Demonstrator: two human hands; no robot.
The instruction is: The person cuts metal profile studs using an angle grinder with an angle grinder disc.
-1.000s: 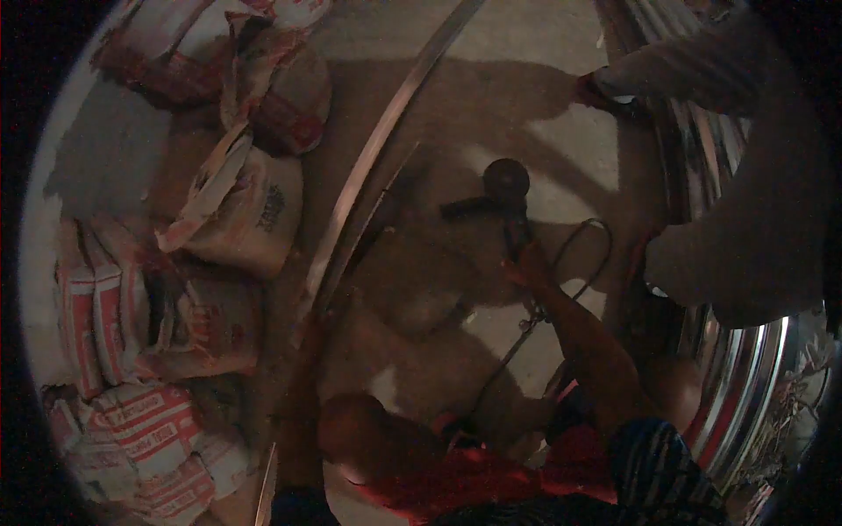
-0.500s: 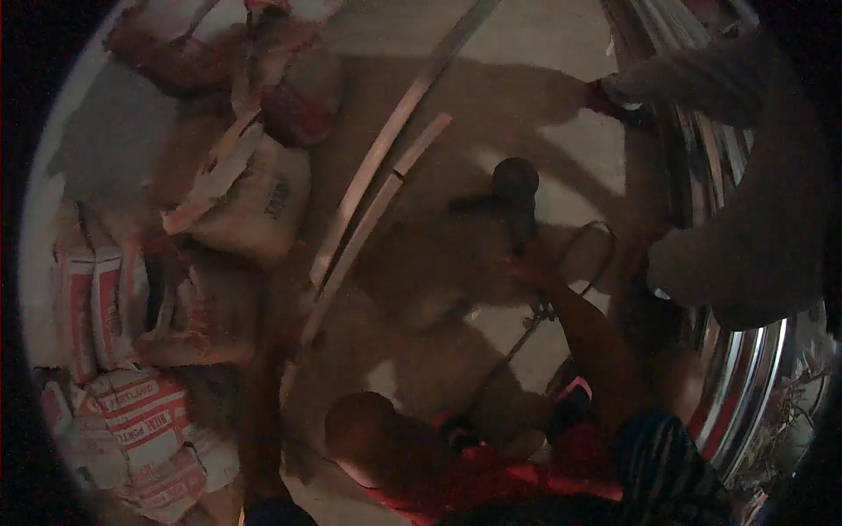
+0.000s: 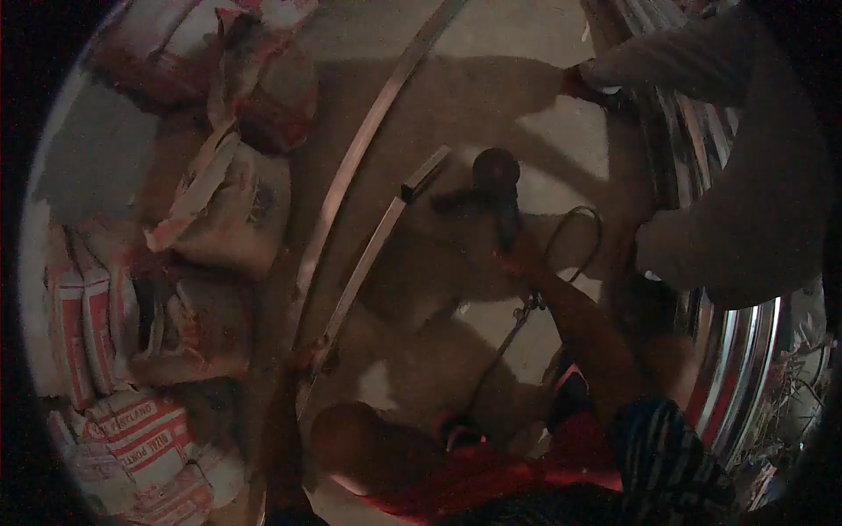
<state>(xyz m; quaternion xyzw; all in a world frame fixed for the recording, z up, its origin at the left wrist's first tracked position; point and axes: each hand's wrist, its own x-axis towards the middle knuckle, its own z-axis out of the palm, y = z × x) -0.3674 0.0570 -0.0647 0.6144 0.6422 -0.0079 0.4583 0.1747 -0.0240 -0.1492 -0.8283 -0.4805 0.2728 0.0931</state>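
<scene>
In my right hand [image 3: 519,256] is a dark angle grinder [image 3: 496,171], its round head pointing away from me and a side handle sticking out to the left. A long square metal tube [image 3: 373,250] runs along the floor, and my left hand [image 3: 305,359] is closed around its near part; the fingers are dim. Beyond its far end lies a short piece of tube [image 3: 428,171], turned so that a dark hollow end shows. The grinder's head is just right of this piece, apart from it. A longer metal bar [image 3: 346,171] lies alongside on the left.
A power cord [image 3: 574,245] loops right of the grinder. Cement bags [image 3: 145,434] and an opened paper sack [image 3: 237,210] stand on the left. Another person's legs [image 3: 702,245] are at the right, beside a stack of shiny metal lengths [image 3: 745,377]. My knee [image 3: 351,443] is in front.
The short piece has come away from the long tube and tipped, opening a gap. The tube's end has dropped slightly. My view has shifted a little; the grinder stays in my right hand.
</scene>
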